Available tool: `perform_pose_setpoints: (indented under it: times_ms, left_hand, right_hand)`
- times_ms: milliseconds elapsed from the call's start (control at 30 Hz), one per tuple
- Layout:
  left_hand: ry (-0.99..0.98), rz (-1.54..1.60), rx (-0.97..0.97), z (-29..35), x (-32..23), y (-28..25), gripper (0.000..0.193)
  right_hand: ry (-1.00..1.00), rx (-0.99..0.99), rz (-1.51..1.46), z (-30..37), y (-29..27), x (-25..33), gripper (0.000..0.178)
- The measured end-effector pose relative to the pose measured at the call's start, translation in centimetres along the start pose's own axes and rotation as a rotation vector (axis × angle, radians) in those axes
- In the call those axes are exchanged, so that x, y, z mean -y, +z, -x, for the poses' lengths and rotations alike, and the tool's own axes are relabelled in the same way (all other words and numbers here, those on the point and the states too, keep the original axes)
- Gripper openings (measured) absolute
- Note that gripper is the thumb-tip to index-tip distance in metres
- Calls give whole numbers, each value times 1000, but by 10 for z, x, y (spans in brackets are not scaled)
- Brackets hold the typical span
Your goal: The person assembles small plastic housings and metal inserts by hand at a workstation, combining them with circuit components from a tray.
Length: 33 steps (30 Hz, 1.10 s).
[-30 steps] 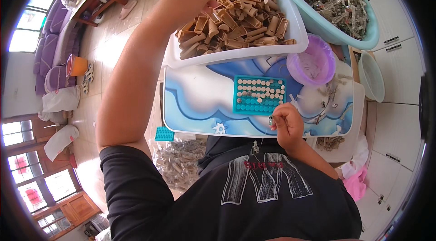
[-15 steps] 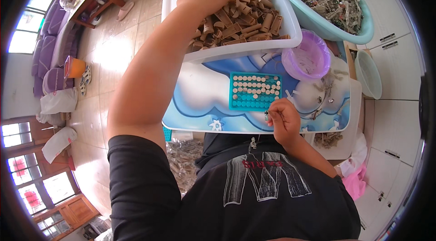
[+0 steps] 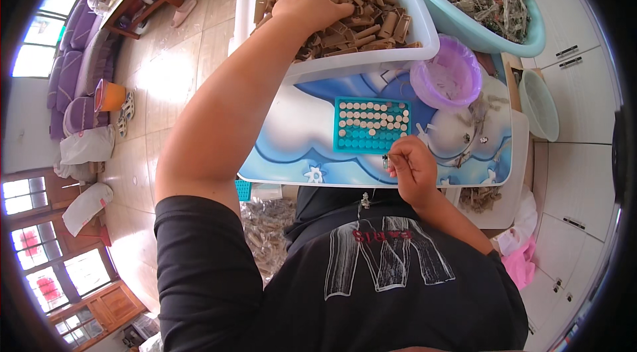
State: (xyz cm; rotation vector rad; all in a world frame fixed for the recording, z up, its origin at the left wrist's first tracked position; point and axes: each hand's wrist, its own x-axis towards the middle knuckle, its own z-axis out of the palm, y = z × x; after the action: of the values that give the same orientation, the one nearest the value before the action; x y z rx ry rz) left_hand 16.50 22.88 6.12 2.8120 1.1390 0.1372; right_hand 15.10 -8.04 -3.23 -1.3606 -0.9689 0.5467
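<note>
Plainly, the left hand (image 3: 308,3) is nearer the brown pieces (image 3: 373,15), which lie beneath and around its widely spread fingers in the white bin (image 3: 424,30), long axes running every which way. The right hand (image 3: 413,163), well apart, pinches one small object (image 3: 385,161), too tiny to identify, just beside the teal tray's (image 3: 358,143) near right corner. The table (image 3: 285,143) bears one tray and one purple bowl (image 3: 424,94), with one bin and one blue tub (image 3: 494,49) beyond; the pieces defy counting.

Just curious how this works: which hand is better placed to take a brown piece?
Probably the left hand: it's among the brown pieces; the right hand, by the teal tray, pinches a small thing.
</note>
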Motion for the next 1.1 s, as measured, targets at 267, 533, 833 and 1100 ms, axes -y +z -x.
perform_pose_setpoints:
  times_ms: [267,533,833,1100]
  left_hand:
    - [3,-22,-32,1,-3,-6,72]
    - [-106,574,-13,-21,32,-12,43]
    - [-376,1501,-46,-22,68,-41,52]
    - [-260,2061,272,54,107,-84,47]
  right_hand:
    - [4,-15,-4,-1,0,1,5]
    - [14,3,6,-1,0,2,5]
    - [6,16,-26,0,3,2,4]
    - [-2,-12,-38,-2,4,3,2]
